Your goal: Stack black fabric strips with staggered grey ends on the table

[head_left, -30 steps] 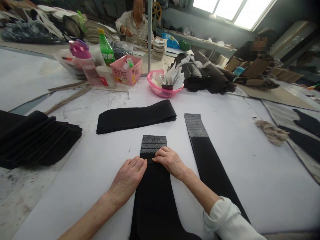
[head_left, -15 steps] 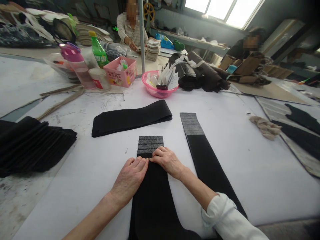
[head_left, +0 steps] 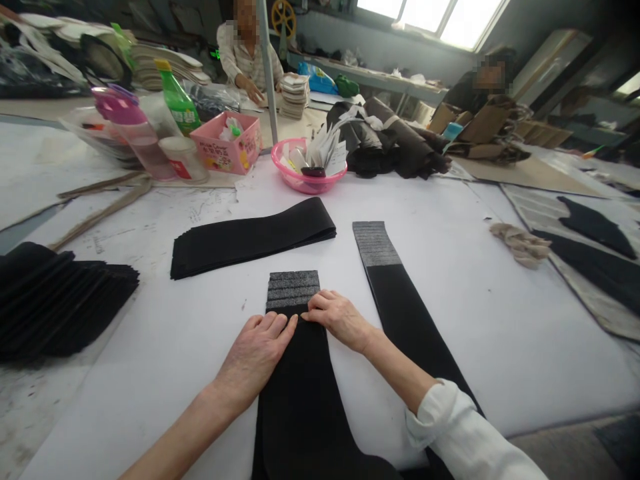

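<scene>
On the bench, on the near side of the pink basin, lay the stacked black strips. The left hand and right hand had fingers pinching the top layer along its edge facing that basin. It looked light, limp, prone to creasing, best held near both corners.

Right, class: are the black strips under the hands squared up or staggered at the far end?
Staggered: the black strips show several grey bands, one beyond another.

I log one strip on the surface, a second strip right of it, bundle behind, basin farther back.
</scene>
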Demonstrator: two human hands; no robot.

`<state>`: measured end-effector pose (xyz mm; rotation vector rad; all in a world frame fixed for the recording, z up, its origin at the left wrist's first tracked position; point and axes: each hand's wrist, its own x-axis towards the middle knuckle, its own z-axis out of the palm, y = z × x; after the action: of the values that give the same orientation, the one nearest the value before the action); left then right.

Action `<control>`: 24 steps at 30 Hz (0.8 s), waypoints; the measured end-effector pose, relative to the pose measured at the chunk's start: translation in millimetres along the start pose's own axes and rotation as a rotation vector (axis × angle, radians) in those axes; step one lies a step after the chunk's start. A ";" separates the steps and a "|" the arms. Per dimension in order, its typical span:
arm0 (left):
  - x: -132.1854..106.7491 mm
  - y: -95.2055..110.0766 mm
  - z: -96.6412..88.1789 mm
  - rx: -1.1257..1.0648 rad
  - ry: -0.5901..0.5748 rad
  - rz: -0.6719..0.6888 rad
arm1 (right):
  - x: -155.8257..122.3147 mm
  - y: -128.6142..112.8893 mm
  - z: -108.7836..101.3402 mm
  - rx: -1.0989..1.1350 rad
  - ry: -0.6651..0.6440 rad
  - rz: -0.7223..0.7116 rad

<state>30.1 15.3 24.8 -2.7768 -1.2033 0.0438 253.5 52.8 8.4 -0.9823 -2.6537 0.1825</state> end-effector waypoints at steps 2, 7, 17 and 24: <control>1.9 0.7 -0.6 0.011 0.003 0.015 | -0.4 -2.6 1.2 -0.021 0.003 0.000; 5.5 2.6 0.4 0.013 -0.008 0.042 | -1.2 -7.8 -0.1 -0.037 0.007 0.009; 9.8 6.2 3.1 -0.009 -0.028 0.018 | -9.7 10.7 -7.4 0.033 -0.001 0.054; 13.4 6.1 2.3 -0.018 -0.050 0.014 | -11.7 10.9 -7.5 -0.002 -0.022 0.011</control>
<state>43.5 21.1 22.0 -2.8159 -1.2022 0.1048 271.1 53.5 10.2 -1.0010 -2.6695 0.1943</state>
